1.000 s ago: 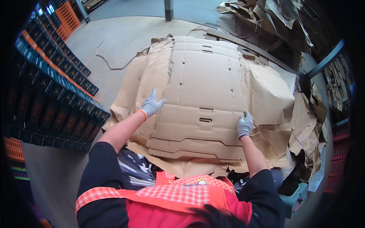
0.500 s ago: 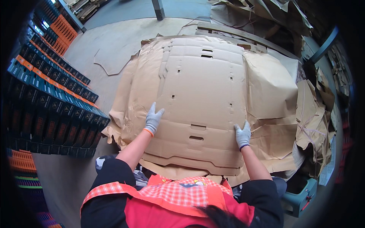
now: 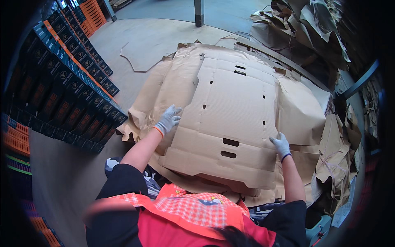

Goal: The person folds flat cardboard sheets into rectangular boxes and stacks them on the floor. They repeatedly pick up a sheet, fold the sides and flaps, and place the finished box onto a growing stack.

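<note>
A flat die-cut cardboard sheet [image 3: 232,111] with slots and small square holes lies on other sheets over crumpled brown paper [image 3: 162,90]. My left hand [image 3: 168,119], in a pale glove with an orange cuff, is at the sheet's left edge with its fingers apart. My right hand [image 3: 281,146], gloved with a dark cuff, is at the right edge, its fingers bent onto the sheet and gripping it.
Stacked dark printed boxes [image 3: 70,99] stand at left near orange crates [image 3: 92,16]. Behind the sheets are a wooden beam [image 3: 279,59] and a metal post [image 3: 198,12]. Piled waste paper [image 3: 298,29] is at upper right, a teal plastic item [image 3: 319,228] at lower right.
Since half a second ago the top sheet appears shifted and turned slightly, with its lower slots now dark openings. Both hands remain at its edges. The view has shifted too.
</note>
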A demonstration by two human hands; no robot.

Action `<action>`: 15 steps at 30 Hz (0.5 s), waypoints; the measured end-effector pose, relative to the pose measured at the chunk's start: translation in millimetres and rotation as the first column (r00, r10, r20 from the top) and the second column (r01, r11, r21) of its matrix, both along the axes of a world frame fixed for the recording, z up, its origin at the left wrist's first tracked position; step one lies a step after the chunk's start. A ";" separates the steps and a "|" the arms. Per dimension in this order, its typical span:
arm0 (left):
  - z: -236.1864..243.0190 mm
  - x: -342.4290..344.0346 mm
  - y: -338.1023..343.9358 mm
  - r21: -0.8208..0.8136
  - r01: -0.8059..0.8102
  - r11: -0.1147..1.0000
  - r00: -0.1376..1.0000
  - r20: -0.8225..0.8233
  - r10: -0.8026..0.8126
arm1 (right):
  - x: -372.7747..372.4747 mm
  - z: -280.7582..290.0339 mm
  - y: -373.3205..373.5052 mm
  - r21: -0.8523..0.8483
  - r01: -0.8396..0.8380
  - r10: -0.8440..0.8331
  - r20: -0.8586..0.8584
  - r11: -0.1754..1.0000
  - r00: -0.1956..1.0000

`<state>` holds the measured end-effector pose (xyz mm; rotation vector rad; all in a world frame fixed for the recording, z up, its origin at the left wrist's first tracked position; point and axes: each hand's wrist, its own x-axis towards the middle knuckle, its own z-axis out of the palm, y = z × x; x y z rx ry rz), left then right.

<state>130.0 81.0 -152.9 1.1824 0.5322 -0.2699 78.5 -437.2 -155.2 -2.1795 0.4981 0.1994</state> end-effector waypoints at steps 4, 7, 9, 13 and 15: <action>-1.5 -4.1 9.8 -0.080 0.468 0.880 0.883 0.083 -0.462 | -4.1 28.9 -8.9 0.573 0.170 -0.064 -0.200 0.802 0.978; -17.5 -16.9 -18.4 -0.013 0.385 0.923 0.910 0.170 -0.377 | -19.5 28.7 48.1 0.632 0.171 -0.125 -0.117 0.756 0.985; -37.5 -35.5 -74.0 0.712 0.129 0.690 0.930 0.155 -0.333 | -35.8 -5.0 138.4 -0.103 -0.008 0.039 0.303 0.995 0.952; -46.0 -31.2 -161.6 0.900 -0.276 0.336 0.770 0.417 -0.484 | -42.1 -30.1 181.8 -0.559 -0.277 0.432 0.165 0.781 0.887; -33.9 -16.7 -147.8 0.675 -0.158 0.720 0.814 0.502 -0.293 | -39.0 -20.9 138.1 -0.439 -0.255 0.430 0.362 0.861 0.827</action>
